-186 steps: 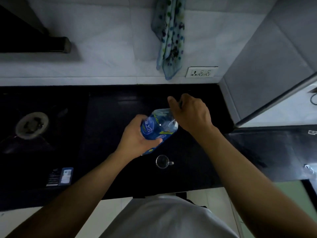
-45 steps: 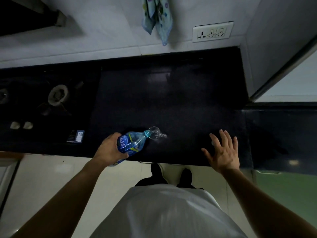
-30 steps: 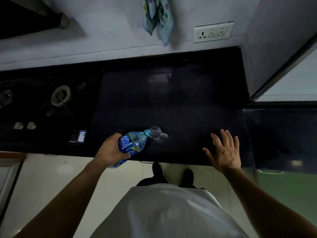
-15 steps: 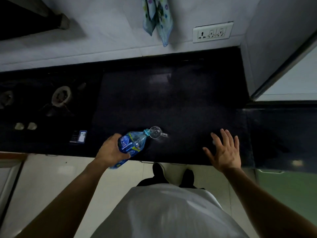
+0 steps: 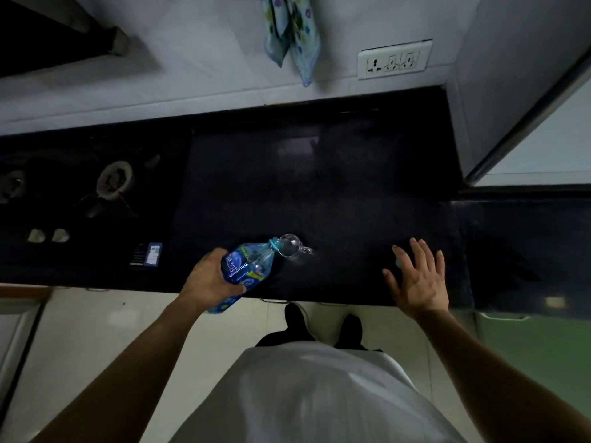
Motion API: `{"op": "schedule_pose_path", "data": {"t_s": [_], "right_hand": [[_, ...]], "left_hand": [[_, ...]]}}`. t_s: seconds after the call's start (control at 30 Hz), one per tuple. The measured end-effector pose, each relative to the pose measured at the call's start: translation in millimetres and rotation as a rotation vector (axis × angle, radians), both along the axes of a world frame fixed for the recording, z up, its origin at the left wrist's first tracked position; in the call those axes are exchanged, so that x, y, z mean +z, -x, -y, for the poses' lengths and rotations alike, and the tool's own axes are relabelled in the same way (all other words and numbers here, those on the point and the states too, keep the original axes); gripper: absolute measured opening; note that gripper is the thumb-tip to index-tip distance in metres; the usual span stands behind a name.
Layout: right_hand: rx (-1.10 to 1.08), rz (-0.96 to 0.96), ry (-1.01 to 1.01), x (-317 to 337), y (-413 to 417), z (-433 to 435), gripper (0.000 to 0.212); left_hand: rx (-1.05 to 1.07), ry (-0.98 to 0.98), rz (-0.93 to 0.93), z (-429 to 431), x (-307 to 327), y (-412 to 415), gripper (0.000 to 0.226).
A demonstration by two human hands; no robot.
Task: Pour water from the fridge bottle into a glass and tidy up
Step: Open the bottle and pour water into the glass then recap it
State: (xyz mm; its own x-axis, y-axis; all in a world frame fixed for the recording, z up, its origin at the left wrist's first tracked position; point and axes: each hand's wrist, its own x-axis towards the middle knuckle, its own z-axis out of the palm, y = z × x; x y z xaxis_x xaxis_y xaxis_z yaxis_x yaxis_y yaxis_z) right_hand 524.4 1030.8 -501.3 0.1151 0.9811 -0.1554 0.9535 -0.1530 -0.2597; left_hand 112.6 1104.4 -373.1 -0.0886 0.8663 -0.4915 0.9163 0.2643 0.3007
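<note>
At the desk's (image 5: 319, 187) front edge, tilting the bottle (image 5: 246, 265), clamped in the left hand (image 5: 211, 279), over the glass (image 5: 290, 246), right hand (image 5: 419, 279) spread flat; risking overfilling or toppling it.

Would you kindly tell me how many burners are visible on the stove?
2. The right burner is fully in view. The left burner sits at the picture's left edge, partly cut off. More may be hidden beyond that edge.
</note>
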Motion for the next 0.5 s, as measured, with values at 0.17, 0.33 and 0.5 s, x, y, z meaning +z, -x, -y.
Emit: {"op": "schedule_pose_path", "data": {"t_s": [0.17, 0.33, 0.5], "right_hand": [[-0.037, -0.052, -0.061, 0, 0, 2, 0.053], [-0.129, -0.062, -0.047, 8, -2, -10, 0.038], [-0.144, -0.148, -0.011, 21, -4, -27, 0.026]], "left_hand": [[0.022, -0.045, 0.087, 5, 6, -4, 0.075], [0.082, -0.081, 0.221, 10, 22, -16, 0.070], [0.133, -0.140, 0.323, 12, 41, -31, 0.068]]}}
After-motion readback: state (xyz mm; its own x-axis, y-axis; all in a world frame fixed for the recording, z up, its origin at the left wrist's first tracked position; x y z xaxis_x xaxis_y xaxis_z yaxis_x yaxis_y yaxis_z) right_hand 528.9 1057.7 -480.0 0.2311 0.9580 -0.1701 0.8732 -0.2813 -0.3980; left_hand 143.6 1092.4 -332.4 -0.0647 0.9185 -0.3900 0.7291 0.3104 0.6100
